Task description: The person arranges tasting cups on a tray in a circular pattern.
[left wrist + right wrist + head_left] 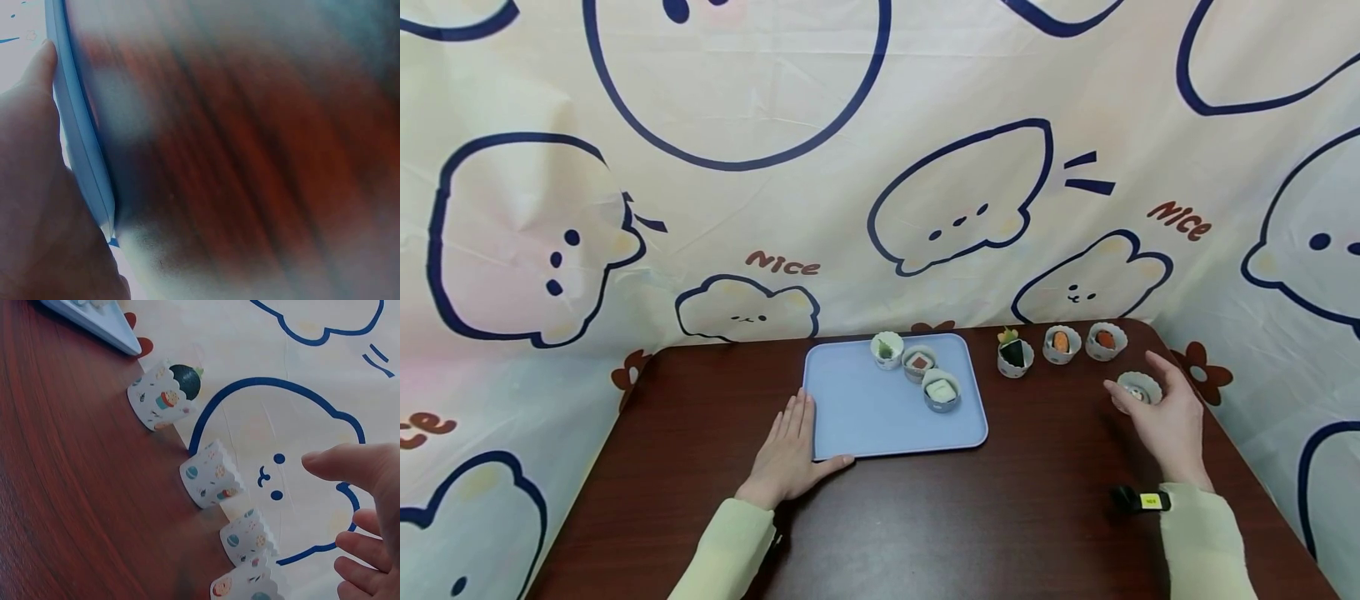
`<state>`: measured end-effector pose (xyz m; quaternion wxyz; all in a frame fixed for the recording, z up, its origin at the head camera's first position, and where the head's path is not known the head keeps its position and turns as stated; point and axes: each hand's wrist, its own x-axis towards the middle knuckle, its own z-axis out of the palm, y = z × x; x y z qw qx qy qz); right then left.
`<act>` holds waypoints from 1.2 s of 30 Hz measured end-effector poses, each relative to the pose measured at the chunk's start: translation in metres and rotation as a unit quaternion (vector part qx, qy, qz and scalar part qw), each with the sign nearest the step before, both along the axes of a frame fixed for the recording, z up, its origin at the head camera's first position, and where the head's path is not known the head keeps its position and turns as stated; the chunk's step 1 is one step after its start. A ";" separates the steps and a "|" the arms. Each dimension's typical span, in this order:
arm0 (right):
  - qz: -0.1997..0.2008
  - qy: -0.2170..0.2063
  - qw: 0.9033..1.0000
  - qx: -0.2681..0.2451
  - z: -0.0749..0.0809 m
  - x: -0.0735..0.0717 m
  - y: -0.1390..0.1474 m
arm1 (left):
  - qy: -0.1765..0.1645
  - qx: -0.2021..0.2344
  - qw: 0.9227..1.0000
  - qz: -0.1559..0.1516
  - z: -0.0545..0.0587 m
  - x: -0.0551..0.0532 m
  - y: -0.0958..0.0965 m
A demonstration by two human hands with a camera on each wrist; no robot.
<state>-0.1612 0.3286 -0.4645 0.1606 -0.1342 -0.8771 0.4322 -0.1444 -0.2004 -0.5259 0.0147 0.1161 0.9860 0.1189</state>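
My left hand (784,457) lies with straight fingers along the left edge of a blue tray (865,421), its thumb at the near edge. The left wrist view shows this hand (44,187) against the tray's rim (84,144). On the tray stand paper cups with green (887,350), reddish-brown (918,364) and pale (941,390) contents. At the right, my right hand (1172,421) has thumb and fingers spread about a white paper cup (1138,390). In the right wrist view its fingers are apart, with nothing pinched between them.
Behind the right hand stand a paper cup with a dark green piece (1013,357) and two cups with orange (1062,344) and red (1106,341) contents. Patterned cloth (842,208) hangs behind the brown table (970,517). A dark wrist device (1138,500) sits at the right sleeve.
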 end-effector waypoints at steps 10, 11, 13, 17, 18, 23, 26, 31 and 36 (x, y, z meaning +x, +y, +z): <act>0.000 -0.009 1.000 0.007 -0.009 0.001 0.009 | -0.024 -0.006 1.000 0.004 0.009 0.002 0.004; 0.000 -0.011 1.000 0.007 -0.010 0.001 0.009 | -0.025 -0.008 1.000 0.004 0.010 0.002 0.004; -0.002 -0.016 1.000 0.006 -0.012 0.000 0.010 | -0.031 -0.011 0.999 0.004 0.011 0.002 0.005; -0.005 -0.026 1.000 0.000 -0.014 -0.001 0.011 | -0.030 -0.013 0.999 0.003 0.012 0.002 0.004; -0.004 -0.029 1.000 -0.003 -0.015 -0.002 0.011 | -0.028 -0.012 1.000 0.002 0.012 0.002 0.004; 0.002 -0.040 0.999 -0.008 -0.021 -0.003 0.013 | -0.016 -0.008 1.000 0.003 0.010 0.002 0.004; 0.003 -0.043 0.999 -0.006 -0.025 -0.004 0.014 | -0.008 -0.006 1.000 0.001 0.008 0.002 0.003; -0.002 -0.034 0.999 -0.007 -0.028 -0.004 0.013 | -0.005 -0.001 1.000 0.000 0.006 0.001 0.002; -0.007 -0.038 0.999 -0.014 -0.030 -0.004 0.014 | -0.006 0.000 1.000 -0.001 0.006 0.002 0.002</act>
